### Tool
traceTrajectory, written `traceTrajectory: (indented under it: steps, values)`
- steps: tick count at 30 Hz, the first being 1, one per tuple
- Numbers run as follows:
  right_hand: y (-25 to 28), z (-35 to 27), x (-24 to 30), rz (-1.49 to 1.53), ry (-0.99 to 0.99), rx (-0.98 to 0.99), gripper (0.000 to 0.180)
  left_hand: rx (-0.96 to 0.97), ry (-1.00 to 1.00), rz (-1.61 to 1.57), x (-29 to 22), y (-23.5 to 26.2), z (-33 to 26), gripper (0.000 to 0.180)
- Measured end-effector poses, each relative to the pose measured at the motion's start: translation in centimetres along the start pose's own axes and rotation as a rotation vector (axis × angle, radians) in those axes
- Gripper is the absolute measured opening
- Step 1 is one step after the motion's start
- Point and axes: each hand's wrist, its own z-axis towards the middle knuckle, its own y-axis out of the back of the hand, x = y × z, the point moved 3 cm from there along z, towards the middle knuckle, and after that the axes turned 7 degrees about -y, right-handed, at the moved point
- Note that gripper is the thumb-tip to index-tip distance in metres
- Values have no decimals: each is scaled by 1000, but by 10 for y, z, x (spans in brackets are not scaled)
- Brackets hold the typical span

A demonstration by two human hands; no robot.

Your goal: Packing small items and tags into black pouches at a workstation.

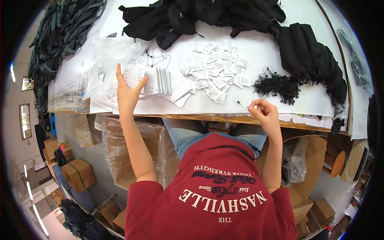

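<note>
My left hand (129,90) is spread over the white table, thumb and forefinger wide apart. It is beside a row of white printed cards (162,81), some fanned upright and others lying flat. Whether its palm touches the cards I cannot tell. My right hand (265,113), near the table's front edge, pinches a short black tag string (241,105) with a small dark end piece. Just beyond it lies a tangled heap of similar black strings (276,85). Between my hands, farther back, spreads a loose pile of small white printed labels (218,68).
Black fabric items (200,18) are heaped along the far side, with more black fabric pieces (308,52) at the right. Dark straps (60,36) hang at the far left. A clear plastic bag (114,52) lies beyond my left hand. Cardboard boxes (78,175) stand below.
</note>
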Motion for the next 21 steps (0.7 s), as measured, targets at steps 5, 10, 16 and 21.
traceTrajectory:
  steps: [5,10,16,21]
  values:
    - [-9,-2,5,5,-1,24,11,-156,-46,-105,-18,12,-8,87]
    - [-26,-8,37,-152,165,-74,11,-204,-345,-458,-73,-15,-44,67]
    - [-55,-25,84,-336,495,-188,11,-6,-264,-714,-119,-46,-87,31]
    - [-64,-37,95,-364,784,-224,14,144,-285,-799,-133,-57,-102,17]
